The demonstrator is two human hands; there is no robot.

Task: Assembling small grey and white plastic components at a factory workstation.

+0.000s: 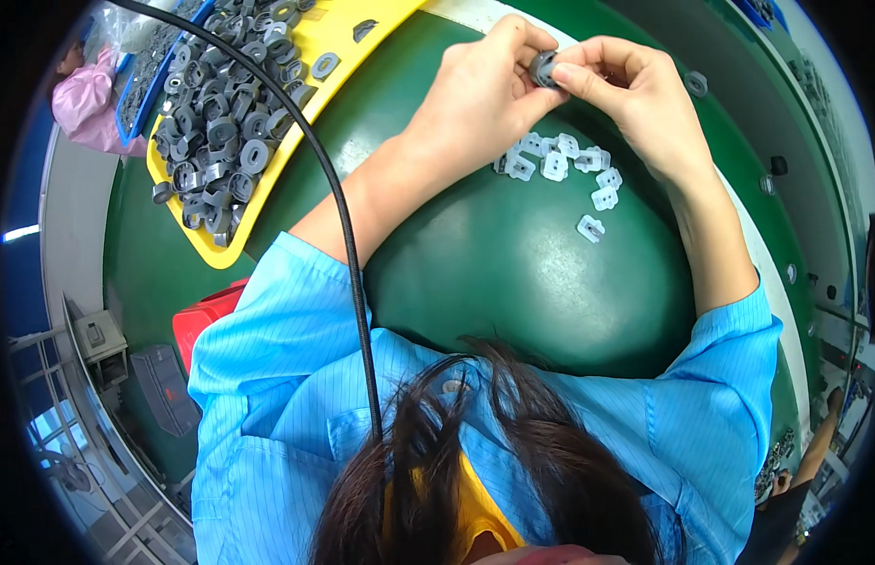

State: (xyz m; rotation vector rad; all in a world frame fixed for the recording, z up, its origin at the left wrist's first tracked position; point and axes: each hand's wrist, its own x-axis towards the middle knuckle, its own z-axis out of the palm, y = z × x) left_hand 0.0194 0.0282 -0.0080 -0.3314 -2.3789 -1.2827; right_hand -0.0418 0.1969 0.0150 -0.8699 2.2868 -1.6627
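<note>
1. Dark hair [475,452] fell closest to the lens, over my light blue striped smock [268,377] and a strip of yellow cloth [470,513] beneath it.
2. Down across my left shoulder ran a thin black cable [348,254], curving up toward the far left.
3. Both my forearms came out of the smock's short sleeves and stretched forward over the dark green work table [513,273].
4. Just past my wrists, a loose cluster of small pale grey plastic clips [560,165] lay on the green surface, one of them a little apart on the near right.
5. My left hand [480,89] was closed around a small round dark grey part [543,68], thumb and fingertips pinching it from the left.
6. My right hand [631,89] gripped the same part from the right side with thumb and forefinger, so both hands met on it above the clips, off the table.
7. To the far left, a yellow plastic tray [268,174] lay at an angle, heaped with dark grey ring-shaped parts [221,122].
8. Beyond the tray, at the upper left rim, another person in a pink garment [84,104] sat beside a blue bin [150,89].
9. Below the table's left edge stood a red box [207,315].
</note>
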